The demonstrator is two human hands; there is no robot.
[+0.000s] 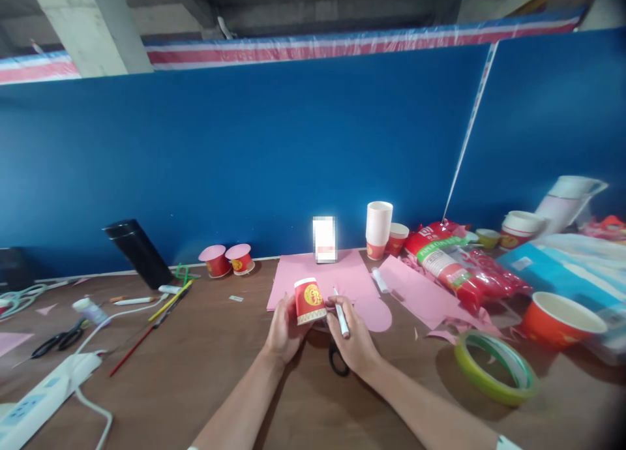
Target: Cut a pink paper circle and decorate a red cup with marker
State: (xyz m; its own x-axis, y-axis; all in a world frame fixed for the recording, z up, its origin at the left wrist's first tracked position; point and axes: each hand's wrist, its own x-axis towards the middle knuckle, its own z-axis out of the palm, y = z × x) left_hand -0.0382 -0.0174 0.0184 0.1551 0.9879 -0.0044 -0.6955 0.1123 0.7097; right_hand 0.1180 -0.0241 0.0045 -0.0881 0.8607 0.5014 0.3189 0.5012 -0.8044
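My left hand (pixel 282 332) is closed round an upside-down red paper cup (pixel 309 300) with a gold emblem, held just above the brown table (pixel 205 365). My right hand (pixel 353 336) touches the cup's rim with its fingertips and grips a white marker (pixel 341 314) between the fingers. Behind the cup lies a pink paper sheet (pixel 320 277), partly cut into a rounded shape. A black scissors handle (pixel 338 362) shows under my right wrist.
Two capped red cups (pixel 226 260) and a black flask (pixel 137 253) stand back left. A stack of white cups (pixel 378 229), red packaging (pixel 452 264), an orange bowl (pixel 560 317) and a green tape roll (pixel 495 366) sit right. Scissors (pixel 59 339), pencils and a power strip (pixel 39 398) lie left.
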